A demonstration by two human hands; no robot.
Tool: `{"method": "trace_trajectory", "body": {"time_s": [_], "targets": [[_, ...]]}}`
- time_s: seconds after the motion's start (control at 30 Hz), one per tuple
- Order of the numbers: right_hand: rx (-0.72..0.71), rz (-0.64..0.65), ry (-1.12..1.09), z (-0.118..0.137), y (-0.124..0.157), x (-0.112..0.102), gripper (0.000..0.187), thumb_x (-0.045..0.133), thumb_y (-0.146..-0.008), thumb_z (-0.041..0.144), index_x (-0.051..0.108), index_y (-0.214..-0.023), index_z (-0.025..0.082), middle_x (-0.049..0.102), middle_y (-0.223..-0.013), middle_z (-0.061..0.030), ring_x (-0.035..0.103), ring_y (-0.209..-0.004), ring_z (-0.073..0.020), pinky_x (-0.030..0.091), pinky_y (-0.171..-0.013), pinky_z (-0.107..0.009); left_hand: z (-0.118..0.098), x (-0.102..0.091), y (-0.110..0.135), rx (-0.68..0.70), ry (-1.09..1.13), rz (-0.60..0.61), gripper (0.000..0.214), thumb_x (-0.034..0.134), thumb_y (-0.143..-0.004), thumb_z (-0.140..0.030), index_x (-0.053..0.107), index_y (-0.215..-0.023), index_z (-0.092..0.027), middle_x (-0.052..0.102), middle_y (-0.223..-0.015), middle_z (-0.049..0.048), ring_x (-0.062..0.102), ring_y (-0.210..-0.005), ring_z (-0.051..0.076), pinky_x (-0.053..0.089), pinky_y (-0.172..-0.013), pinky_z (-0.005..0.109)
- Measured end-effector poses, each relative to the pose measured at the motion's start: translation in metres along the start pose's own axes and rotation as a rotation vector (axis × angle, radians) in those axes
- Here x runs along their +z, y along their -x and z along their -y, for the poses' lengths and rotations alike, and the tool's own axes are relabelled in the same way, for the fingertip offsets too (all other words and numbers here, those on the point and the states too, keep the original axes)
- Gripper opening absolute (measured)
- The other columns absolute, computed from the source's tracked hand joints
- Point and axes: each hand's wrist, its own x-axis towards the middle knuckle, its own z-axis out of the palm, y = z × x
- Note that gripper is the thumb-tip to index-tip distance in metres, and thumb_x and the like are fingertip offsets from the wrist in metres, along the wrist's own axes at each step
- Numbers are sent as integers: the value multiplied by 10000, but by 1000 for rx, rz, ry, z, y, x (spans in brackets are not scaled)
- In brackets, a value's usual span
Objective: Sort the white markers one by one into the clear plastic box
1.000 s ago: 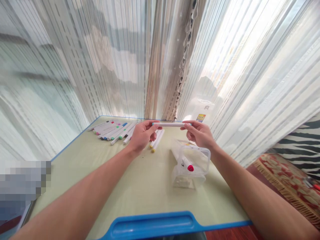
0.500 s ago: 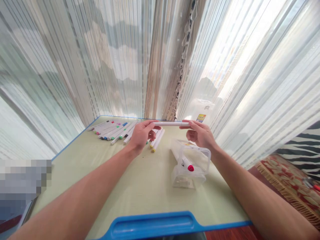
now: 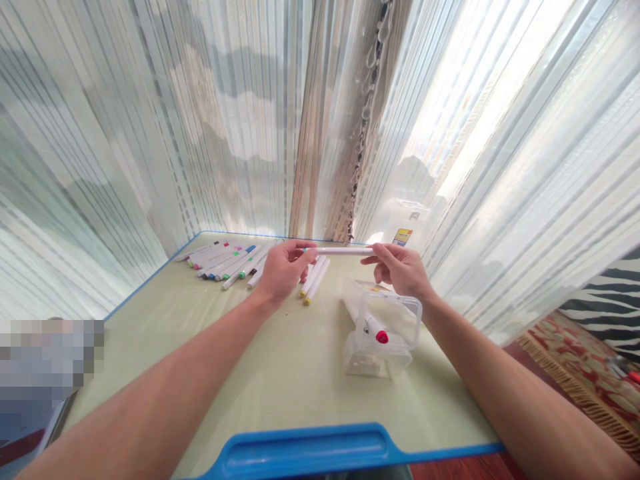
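A white marker (image 3: pixel 340 251) is held level above the far part of the table, one end in each hand. My left hand (image 3: pixel 283 272) pinches its left end, my right hand (image 3: pixel 400 270) pinches its right end. Under the marker lie two yellow-tipped markers (image 3: pixel 315 280). A row of several white markers with coloured caps (image 3: pixel 225 260) lies at the far left of the pale green table (image 3: pixel 280 373). A clear plastic case (image 3: pixel 383 327) with a red-capped marker (image 3: pixel 375 330) in it lies just below my right hand.
The table has a blue rim and a blue handle (image 3: pixel 305 453) at the near edge. Sheer white curtains (image 3: pixel 225 120) hang close behind and on both sides. A patterned rug (image 3: pixel 580 363) and zebra-striped fabric (image 3: pixel 610 300) are on the right.
The marker stays between both hands at about the same place; my fingers have shifted slightly along its ends. The camera has tilted a little.
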Motion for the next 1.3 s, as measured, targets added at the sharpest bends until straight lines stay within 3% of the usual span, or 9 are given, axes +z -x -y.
{"method": "trace_trajectory", "body": {"time_s": [0.17,0.33,0.6,1.1,1.3], "targets": [[-31,-16,40,2,2,2,472,879,-604,555,737,-803,151,731,-653,-73,550,-443,-102,382,-384,-226,3,1,1,44,-99,6,339,800,-729,-417,680,-879,-138,574,-595,-34,488,-442,73,386,-448,215],[-70,-30,105,3,2,4,430,904,-578,511,727,-745,156,709,-601,-50,555,-474,-105,407,-419,-226,5,4,2,66,-145,-1,424,845,-661,-463,643,-852,-144,615,-666,-17,511,-473,75,388,-464,215],[-87,-16,59,2,2,5,400,872,-644,498,750,-809,154,709,-620,-48,519,-474,-96,384,-420,-232,7,3,1,62,-143,-11,351,812,-703,-418,663,-855,-140,560,-567,-35,470,-429,77,351,-425,212],[-57,33,-111,7,2,2,414,747,-803,526,770,-1007,166,752,-808,-102,525,-600,-108,278,-415,-200,-1,1,-3,4,139,8,272,683,-798,-317,705,-970,-107,648,-724,27,515,-442,73,423,-422,223],[-91,69,-41,21,-4,6,398,743,-809,508,774,-969,145,757,-800,-104,516,-534,-90,300,-411,-213,-3,-1,-1,60,39,-49,286,673,-809,-343,700,-972,-110,649,-729,21,523,-451,64,418,-435,202]]}}
